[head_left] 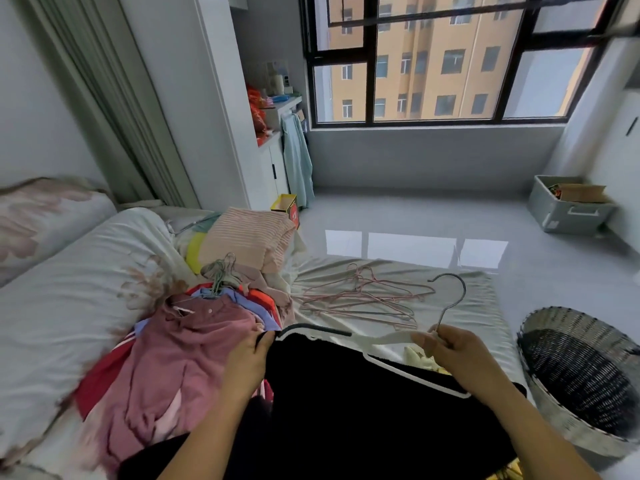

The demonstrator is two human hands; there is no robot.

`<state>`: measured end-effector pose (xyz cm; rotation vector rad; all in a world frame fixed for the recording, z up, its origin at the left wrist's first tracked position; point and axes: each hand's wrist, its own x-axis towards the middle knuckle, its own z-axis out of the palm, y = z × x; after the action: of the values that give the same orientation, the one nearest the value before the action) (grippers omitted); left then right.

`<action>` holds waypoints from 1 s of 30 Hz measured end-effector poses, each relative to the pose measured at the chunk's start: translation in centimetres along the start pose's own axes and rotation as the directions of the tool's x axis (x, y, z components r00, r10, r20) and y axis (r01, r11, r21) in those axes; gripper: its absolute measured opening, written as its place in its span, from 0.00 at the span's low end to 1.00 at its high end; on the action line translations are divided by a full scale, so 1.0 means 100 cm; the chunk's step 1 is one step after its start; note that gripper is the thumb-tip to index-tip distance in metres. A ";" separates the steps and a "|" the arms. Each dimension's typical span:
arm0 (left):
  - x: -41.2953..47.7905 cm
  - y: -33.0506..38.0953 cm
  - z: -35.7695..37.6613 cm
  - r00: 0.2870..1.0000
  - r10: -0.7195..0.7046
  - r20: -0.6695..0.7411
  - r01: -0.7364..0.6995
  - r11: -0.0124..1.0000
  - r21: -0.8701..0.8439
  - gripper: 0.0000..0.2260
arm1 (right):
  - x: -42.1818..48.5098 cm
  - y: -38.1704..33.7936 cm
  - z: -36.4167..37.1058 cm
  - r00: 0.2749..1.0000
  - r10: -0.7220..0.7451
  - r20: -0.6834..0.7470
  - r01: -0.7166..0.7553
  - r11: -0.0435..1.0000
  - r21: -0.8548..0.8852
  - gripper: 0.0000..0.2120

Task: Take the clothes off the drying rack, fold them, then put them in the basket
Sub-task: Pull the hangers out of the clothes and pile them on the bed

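A black garment (346, 393) with white trim lies on the bed in front of me, still on a white hanger (388, 339) with a metal hook. My left hand (247, 362) grips the garment's left shoulder edge. My right hand (453, 351) pinches the hanger at the base of its hook. A heap of clothes on hangers, with a pink top (180, 351) uppermost, lies to the left. The woven basket (554, 403) stands on the floor at the right of the bed, and nothing shows inside it.
Several bare pink wire hangers (367, 296) lie on the sheet beyond my hands. A folded striped pink cloth (242, 240) sits on a pile further back. A grey storage box (568, 209) stands by the right wall under the window.
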<state>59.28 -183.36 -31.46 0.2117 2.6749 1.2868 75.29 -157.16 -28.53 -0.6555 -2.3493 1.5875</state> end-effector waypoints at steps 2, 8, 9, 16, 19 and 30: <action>-0.033 -0.012 -0.010 0.997 -0.073 -0.005 0.072 0.991 -0.109 0.10 | -0.024 -0.007 -0.011 0.992 0.069 -0.104 -0.036 0.955 0.293 0.18; -0.127 0.004 -0.007 0.994 -0.030 0.104 0.064 0.938 -0.340 0.11 | -0.072 0.001 -0.026 0.954 0.189 -0.234 -0.045 0.859 0.510 0.18; -0.138 0.017 -0.006 0.986 0.020 0.165 0.039 0.937 -0.348 0.12 | -0.082 0.007 -0.020 0.948 0.203 -0.245 -0.056 0.865 0.498 0.18; -0.207 0.090 -0.001 0.881 0.232 0.413 0.092 0.772 -0.629 0.12 | -0.131 0.011 -0.023 0.912 0.224 -0.343 0.094 0.699 0.709 0.17; -0.224 0.136 0.009 0.858 0.304 0.415 0.064 0.737 -0.672 0.11 | -0.137 0.004 -0.045 0.879 0.206 -0.429 0.213 0.635 0.742 0.16; -0.128 0.257 0.044 0.899 0.421 -0.116 -0.402 0.692 -0.600 0.16 | -0.124 -0.006 -0.167 0.718 0.343 -0.606 0.551 0.251 0.796 0.18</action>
<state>74.16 -166.66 -12.94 0.7637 2.0767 2.1846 93.10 -149.70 -20.77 -0.5346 -0.4880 1.8340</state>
